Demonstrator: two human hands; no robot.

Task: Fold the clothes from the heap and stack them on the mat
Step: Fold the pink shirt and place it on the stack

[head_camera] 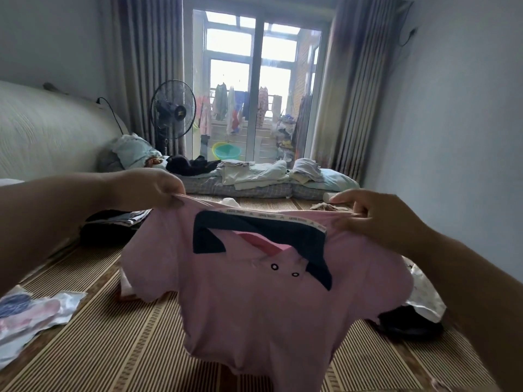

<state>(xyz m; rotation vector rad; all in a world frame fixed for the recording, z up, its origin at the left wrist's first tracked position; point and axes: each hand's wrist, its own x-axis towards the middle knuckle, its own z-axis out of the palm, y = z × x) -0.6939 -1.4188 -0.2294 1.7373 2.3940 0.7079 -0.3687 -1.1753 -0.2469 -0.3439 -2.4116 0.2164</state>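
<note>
Mat, striped, below; bedding at far edge; fan, curtains, glass door beyond. Shirt aloft, pinched at shoulders by left hand and right hand.

Both bare forearms reach forward from the frame's lower corners, spread wide. The left hand and the right hand, knuckles up and fingers curled, each pinch one shoulder of a pink shirt held up between them.
</note>
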